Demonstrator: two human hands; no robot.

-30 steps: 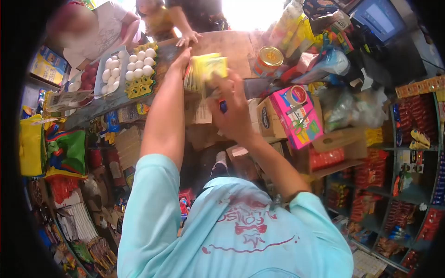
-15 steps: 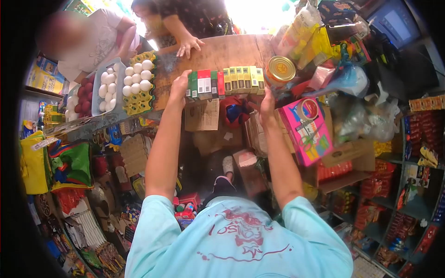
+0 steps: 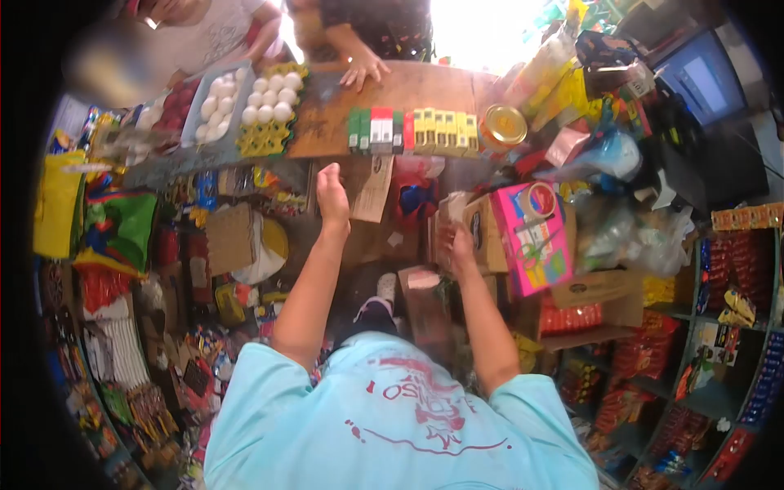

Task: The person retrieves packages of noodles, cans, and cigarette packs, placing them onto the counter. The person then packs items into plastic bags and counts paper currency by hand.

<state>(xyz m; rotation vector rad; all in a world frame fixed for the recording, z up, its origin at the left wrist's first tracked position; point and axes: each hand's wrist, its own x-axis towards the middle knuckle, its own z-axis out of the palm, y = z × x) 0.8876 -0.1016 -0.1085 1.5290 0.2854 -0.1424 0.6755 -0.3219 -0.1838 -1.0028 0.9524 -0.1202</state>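
A row of small boxes, green, red and white ones (image 3: 381,131) on the left and yellow ones (image 3: 444,132) on the right, stands along the near edge of the wooden counter (image 3: 327,98). Below that edge my left hand (image 3: 332,198) is raised with nothing in it, fingers extended, left of a brown cardboard flap (image 3: 371,192). My right hand (image 3: 457,239) is lower and to the right, beside a cardboard box (image 3: 485,233); its fingers are blurred, and whether they touch the cardboard is unclear.
White eggs (image 3: 271,98) sit in a yellow tray at the left. A large can (image 3: 503,126) stands right of the boxes. A pink box (image 3: 535,237) carries tape and scissors. Another person's hand (image 3: 362,67) rests on the counter. Stocked shelves (image 3: 690,327) line the right.
Both my hands have let go of the box row and moved down toward me, off the counter. A second ago the yellow boxes were still in my hands. The view has shifted slightly.
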